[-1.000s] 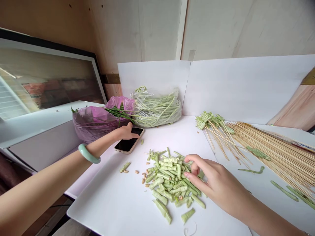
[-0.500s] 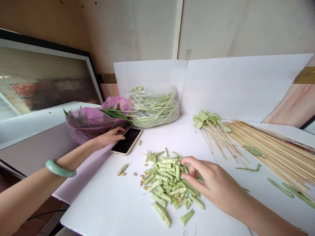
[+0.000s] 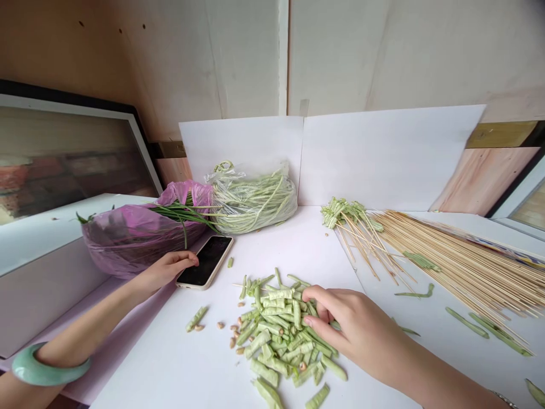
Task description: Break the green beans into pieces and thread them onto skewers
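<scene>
At the left, my left hand [image 3: 168, 269] reaches over the edge of a dark-screened smartphone [image 3: 208, 258] in a pale case. Its fingers are loosely bent, with the tips on or just above the screen. My right hand [image 3: 347, 318] rests against the right side of a heap of short-cut green bean pieces [image 3: 283, 329]. Its thumb and forefinger are apart with nothing pinched between them; the other fingers are curled and partly hidden. Several tan seeds [image 3: 232, 342] lie along the heap's left side, near a lone bean piece [image 3: 196, 319].
Behind the phone sit a purple plastic bag [image 3: 128, 233] of greens and a clear bag [image 3: 259, 199] of long beans. On the right are skewered bean bundles [image 3: 349, 213] and many bare wooden skewers [image 3: 451, 255], with loose beans [image 3: 467, 322] nearby. White boards [image 3: 383, 153] line the back.
The view has shifted, so most things appear further left. My left hand's fingers have drawn together and back toward the phone's left edge. My right hand keeps its place by the heap.
</scene>
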